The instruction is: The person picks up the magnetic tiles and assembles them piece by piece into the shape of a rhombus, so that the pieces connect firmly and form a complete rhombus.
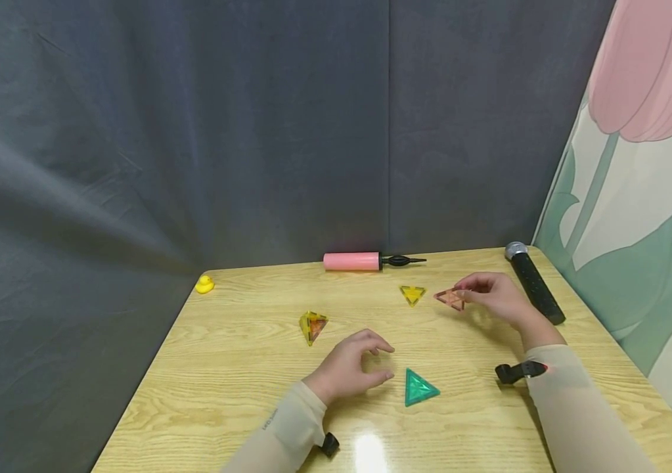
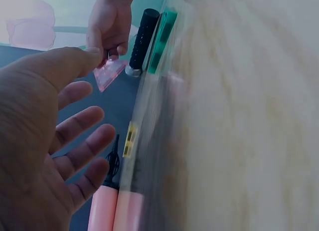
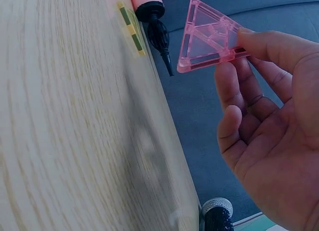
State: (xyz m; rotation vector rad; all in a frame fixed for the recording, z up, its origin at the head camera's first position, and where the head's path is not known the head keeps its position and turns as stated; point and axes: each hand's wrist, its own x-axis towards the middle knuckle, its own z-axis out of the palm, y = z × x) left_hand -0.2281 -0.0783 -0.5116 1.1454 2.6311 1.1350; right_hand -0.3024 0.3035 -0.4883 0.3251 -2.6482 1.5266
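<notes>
Between thumb and fingers, my right hand pinches a pink translucent triangular magnetic tile by one corner, lifted off the table. My left hand hovers over the table with fingers spread and loosely bent, holding nothing. Just right of it lies a green triangular tile. A yellow triangular tile rests left of the pink one. Beyond my left hand stands a small yellow and orange piece that looks made of joined triangular tiles.
A pink hand pump with a black nozzle lies along the table's back edge. On the right is a black microphone, and a yellow rubber duck sits at the back left corner. Grey cloth hangs behind the wooden table.
</notes>
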